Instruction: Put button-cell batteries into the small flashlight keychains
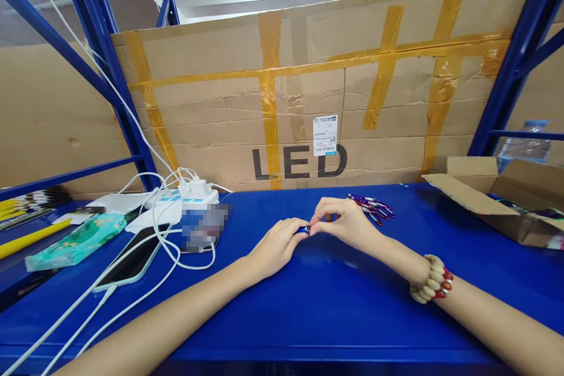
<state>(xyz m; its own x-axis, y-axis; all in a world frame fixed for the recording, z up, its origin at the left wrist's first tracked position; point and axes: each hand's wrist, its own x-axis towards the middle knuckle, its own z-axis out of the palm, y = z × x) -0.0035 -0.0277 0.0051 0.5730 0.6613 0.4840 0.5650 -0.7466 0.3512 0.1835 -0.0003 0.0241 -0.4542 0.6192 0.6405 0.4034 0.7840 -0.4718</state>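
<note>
Both of my hands meet at the middle of the blue table (308, 305). My left hand (275, 247) is closed, its fingertips pinching one end of a small blue object (303, 229). My right hand (343, 222) is closed in a pinch on the other end of that same object; a beaded bracelet (430, 288) sits on that wrist. Most of the object is hidden by my fingers. Just behind my right hand lies a small pile of similar purple and red items (372, 207).
An open cardboard box (502, 200) stands at the right, a water bottle (526, 144) behind it. At the left lie a phone (134, 258) on white cables, a power strip (189, 195), a tissue pack (77, 241). A taped cardboard sheet marked LED (308, 100) walls the back.
</note>
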